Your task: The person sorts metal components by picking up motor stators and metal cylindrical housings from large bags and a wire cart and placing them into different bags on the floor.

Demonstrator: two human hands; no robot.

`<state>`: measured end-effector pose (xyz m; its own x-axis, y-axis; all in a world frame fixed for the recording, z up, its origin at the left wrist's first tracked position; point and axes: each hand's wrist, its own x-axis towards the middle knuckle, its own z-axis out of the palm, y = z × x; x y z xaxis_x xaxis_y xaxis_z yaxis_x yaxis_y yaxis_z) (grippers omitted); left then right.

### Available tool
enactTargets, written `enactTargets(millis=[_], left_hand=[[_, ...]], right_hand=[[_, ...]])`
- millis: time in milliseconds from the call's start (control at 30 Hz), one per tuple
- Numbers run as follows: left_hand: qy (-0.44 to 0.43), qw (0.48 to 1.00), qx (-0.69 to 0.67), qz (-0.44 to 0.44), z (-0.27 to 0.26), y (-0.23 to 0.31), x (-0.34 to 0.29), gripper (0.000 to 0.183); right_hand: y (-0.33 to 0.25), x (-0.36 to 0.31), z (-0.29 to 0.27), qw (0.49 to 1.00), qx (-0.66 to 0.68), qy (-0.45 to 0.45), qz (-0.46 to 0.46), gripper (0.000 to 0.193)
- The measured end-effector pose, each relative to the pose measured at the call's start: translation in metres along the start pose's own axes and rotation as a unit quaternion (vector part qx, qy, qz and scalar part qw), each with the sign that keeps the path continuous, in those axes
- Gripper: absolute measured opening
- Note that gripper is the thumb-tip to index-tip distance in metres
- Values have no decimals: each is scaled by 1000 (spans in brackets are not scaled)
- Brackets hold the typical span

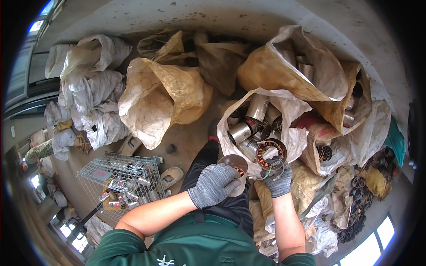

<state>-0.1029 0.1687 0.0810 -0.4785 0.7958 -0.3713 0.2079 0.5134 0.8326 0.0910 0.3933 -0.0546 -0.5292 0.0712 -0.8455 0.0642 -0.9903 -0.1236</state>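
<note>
Both my hands wear grey knit gloves. My left hand [214,185] is closed round a silver metal motor housing [237,189], with orange copper windings showing inside its rim. Beside it, my right hand [279,181] grips a round motor stator [262,165] by its lower edge; a ring of copper windings faces up and thin wires trail from it. The two parts are close together, and I cannot tell whether they touch. Just beyond them stands an open white woven sack [295,106] holding several shiny metal cylinders [257,108], some lying tilted.
A wide-mouthed tan sack [146,106] stands ahead to the left. Another tan sack [266,73] of metal cylinders leans near the wall. On the left is a wire cart [120,177] with small metal parts. Filled white sacks [91,95] line the far left; dark rings [355,199] pile up right.
</note>
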Motion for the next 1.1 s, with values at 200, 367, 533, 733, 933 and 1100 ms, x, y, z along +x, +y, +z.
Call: enactTargets(millis=[200, 367, 533, 733, 933, 1100], left_hand=[[34, 999, -31, -21, 8, -7, -3, 24], [148, 986, -66, -49, -3, -23, -41, 21], [269, 946, -74, -163, 12, -64, -125, 28], [433, 821, -176, -327, 25, -91, -227, 32], [617, 581, -302, -437, 47, -139, -354, 46], [729, 358, -414, -410, 22, -140, -417, 36]], right_hand=[[-1, -1, 35, 990, 124, 24, 61, 39], [-5, -5, 41, 992, 99, -22, 77, 27], [-11, 31, -34, 952, 179, -189, 161, 56], [-72, 61, -58, 978, 77, -44, 189, 30], [-30, -5, 71, 975, -113, -68, 178, 32], [7, -26, 126, 955, -261, -84, 114, 33]])
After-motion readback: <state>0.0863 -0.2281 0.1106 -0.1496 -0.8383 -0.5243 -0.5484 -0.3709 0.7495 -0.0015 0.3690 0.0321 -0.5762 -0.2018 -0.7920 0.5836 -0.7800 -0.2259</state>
